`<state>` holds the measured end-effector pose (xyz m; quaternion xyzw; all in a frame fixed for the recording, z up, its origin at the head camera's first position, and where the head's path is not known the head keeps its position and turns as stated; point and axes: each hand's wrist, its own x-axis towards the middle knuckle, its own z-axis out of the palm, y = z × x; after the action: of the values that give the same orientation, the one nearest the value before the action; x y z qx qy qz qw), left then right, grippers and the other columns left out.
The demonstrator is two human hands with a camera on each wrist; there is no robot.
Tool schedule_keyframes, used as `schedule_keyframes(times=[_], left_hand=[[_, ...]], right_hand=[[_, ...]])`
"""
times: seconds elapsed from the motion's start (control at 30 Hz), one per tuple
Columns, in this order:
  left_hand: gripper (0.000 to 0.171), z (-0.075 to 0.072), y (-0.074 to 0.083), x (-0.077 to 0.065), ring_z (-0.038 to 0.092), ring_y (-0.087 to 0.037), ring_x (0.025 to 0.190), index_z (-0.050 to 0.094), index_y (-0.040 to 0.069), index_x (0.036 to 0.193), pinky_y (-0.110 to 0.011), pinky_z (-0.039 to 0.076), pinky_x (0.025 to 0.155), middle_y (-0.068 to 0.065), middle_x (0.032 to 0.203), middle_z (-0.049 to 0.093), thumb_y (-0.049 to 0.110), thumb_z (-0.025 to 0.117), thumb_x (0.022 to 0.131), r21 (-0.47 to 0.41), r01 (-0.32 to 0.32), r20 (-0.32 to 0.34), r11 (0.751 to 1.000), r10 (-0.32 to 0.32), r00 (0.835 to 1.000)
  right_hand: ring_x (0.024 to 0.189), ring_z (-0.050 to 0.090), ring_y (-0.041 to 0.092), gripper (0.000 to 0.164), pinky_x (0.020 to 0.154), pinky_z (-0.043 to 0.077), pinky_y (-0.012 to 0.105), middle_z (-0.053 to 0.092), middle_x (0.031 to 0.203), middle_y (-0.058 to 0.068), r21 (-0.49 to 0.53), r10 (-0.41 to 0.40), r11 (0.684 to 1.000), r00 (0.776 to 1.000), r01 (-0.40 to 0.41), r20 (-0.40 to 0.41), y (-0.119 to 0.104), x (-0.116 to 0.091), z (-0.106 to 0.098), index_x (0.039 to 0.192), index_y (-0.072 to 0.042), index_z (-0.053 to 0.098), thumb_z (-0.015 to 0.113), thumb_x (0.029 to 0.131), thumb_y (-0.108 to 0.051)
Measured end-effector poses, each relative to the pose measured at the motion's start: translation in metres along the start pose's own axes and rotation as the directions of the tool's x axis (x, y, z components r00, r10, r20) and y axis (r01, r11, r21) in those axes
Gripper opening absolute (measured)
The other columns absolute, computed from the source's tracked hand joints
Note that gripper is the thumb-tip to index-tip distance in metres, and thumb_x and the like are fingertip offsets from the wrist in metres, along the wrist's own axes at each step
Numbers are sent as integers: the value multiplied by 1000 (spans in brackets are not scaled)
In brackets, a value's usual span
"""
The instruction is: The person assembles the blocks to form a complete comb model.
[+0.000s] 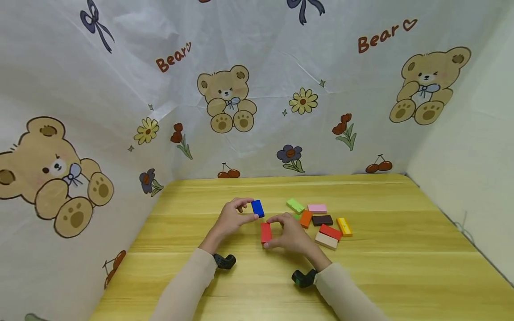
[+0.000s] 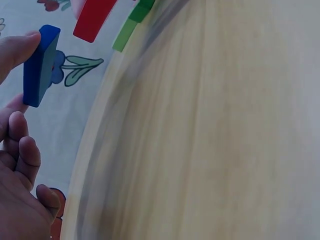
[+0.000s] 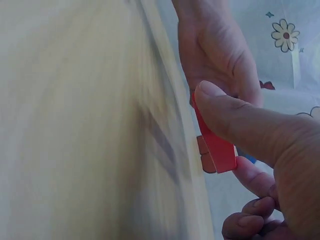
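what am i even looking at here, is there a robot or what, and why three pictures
No robot here: these are a person's two bare hands. The wide picture comes from a camera worn on the head, looking forward and down; the other two come from cameras worn on the left and right wrists.

The left hand pinches a blue block, and the right hand pinches a red block. On the wooden table lie more blocks: light green, pink, orange, dark, yellow, another red, beige, plus a green one mostly hidden. Behind hangs a bear-print sheet.
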<state>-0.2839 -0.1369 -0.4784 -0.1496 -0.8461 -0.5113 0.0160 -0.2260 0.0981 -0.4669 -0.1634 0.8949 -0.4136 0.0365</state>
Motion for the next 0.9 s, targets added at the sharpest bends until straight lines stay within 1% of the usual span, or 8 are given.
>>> schedule_keyframes(times=[0.1,0.17,0.23,0.33,0.4,0.57,0.7,0.9], left_hand=[[52,-5,-5,3,47,-24,101,68,33,125,-35,43,74,-10,111,60,44,86,78,19,0,-3,1000,0,1000],[53,-8,-8,5,47,-24,102,68,32,126,-35,44,73,-8,111,60,45,85,78,34,2,6,999,-2,1000],[54,-12,-11,7,47,-25,104,68,32,126,-35,45,73,-6,111,59,46,85,77,49,9,19,999,-10,1000],[53,-18,-16,9,47,-24,106,68,35,126,-35,46,74,-3,111,58,48,85,77,75,28,40,997,-31,999],[52,-22,-19,9,48,-24,106,68,36,125,-35,47,75,-2,111,58,47,85,77,83,39,48,996,-43,998],[51,-27,-26,11,49,-24,106,68,36,124,-35,48,76,-1,110,58,46,85,78,78,43,74,996,-48,996],[51,-29,-33,13,50,-24,104,68,35,124,-35,47,78,-2,110,59,46,85,78,59,31,98,998,-37,995],[52,-30,-41,18,50,-24,101,67,33,126,-37,43,85,-4,109,60,42,85,78,27,2,121,1000,-5,993]], right_hand=[[102,52,26,65,86,46,39,60,117,11,5,0,1000,1000,0,18,-2,4,11,122,-16,70,95,65,-39],[100,50,24,66,84,44,37,60,116,11,10,4,1000,1000,-5,22,-3,8,17,122,-15,69,94,66,-38],[101,51,25,66,86,46,39,60,117,11,25,20,999,1000,-21,20,-5,11,22,122,-14,69,94,66,-37],[107,55,28,65,92,50,46,61,124,12,69,55,996,998,-57,27,-8,14,27,122,-14,69,94,67,-37],[112,56,31,65,97,50,50,61,129,12,103,81,991,996,-85,40,-9,17,31,123,-16,69,94,67,-37],[116,57,32,65,100,50,51,60,133,11,124,128,983,990,-134,54,-11,23,40,124,-17,68,93,68,-37],[112,57,30,66,98,50,50,62,131,11,130,158,978,987,-161,30,-14,29,44,124,-17,68,94,67,-35],[105,55,26,67,92,51,45,63,123,9,126,217,968,976,-216,9,-17,38,48,125,-16,68,95,65,-32]])
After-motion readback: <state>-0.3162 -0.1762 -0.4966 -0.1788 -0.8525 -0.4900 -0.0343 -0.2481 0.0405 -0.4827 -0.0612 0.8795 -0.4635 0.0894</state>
